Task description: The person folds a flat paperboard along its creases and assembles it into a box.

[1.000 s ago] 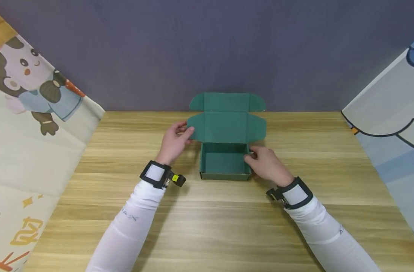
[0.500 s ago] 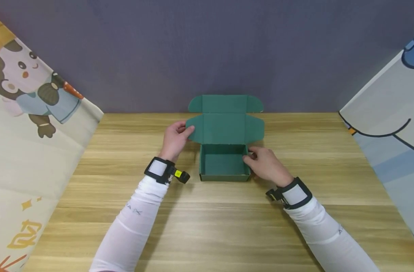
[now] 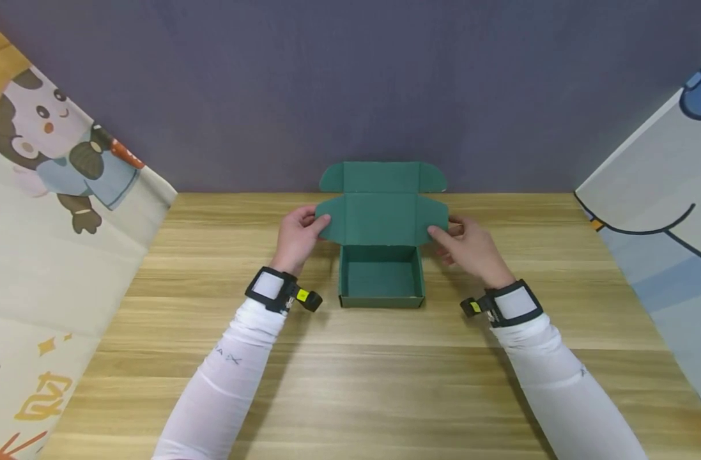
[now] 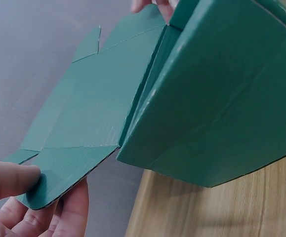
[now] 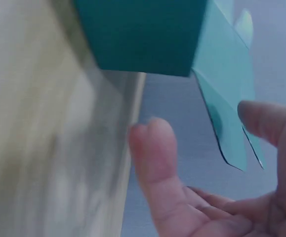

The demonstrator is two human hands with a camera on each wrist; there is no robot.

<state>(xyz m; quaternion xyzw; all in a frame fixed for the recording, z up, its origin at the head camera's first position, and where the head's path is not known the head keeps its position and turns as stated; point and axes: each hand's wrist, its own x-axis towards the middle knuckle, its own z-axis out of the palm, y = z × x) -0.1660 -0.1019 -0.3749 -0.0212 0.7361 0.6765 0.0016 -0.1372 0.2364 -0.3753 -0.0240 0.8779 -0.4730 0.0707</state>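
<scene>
Far to the left of the green cardboard mailer box, a pale printed sheet (image 3: 34, 275) carries a cartoon figure (image 3: 68, 128) in a yellow hat. Nearer the box, to its left and front, comes a white left sleeve (image 3: 218, 383) with a black wrist strap (image 3: 271, 289). Just left of the box's raised lid, the left hand (image 3: 297, 239) is closed in a pinch on the left lid flap (image 3: 333, 220), thumb on the inner face, fingers behind. The green cardboard mailer box (image 3: 381, 302) stands upright on the wood-grain counter (image 3: 379, 383), its lid (image 3: 381, 217) up at the rear, a tuck panel (image 3: 381, 177) with rounded ears beyond that, and a dark purple-grey wall (image 3: 379, 76) behind. On the box's right, the right hand (image 3: 471, 249) is spread, thumb well apart from the fingers, at the right lid flap (image 3: 432, 211); whether the thumb touches it, I cannot tell. Farther right of the box lies the white right sleeve (image 3: 563, 377), then another printed sheet (image 3: 638, 191).
</scene>
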